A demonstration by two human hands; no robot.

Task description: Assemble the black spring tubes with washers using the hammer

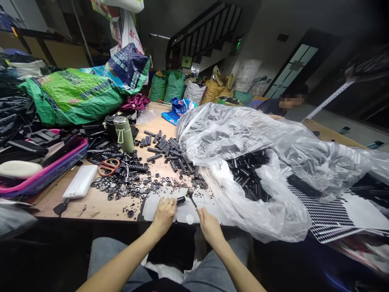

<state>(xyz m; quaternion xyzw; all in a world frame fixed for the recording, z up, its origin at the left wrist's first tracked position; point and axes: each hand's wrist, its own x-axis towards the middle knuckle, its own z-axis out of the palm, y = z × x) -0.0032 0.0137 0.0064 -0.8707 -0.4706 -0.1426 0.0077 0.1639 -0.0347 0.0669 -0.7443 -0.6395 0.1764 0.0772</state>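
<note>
At the table's front edge my left hand (165, 213) is closed round a short black tube (181, 200) that sticks out to the right of its fingers. Close by on the right, my right hand (209, 224) grips the handle of a small tool with a dark round head (190, 193), its head just above the tube's end. Both hands are over a pale work mat (152, 203). Black discs (114, 188) and tiny dark pieces lie to the left, with patterned black rollers (170, 148) piled behind.
Clear plastic bags (231, 129) holding black tubes (249, 174) cover the right. Patterned sheets (319, 211) lie beyond. At left are scissors (109, 166), a white power bank (80, 181), a green bottle (124, 136) and a pink basket (45, 178). A person (282, 104) is at the back right.
</note>
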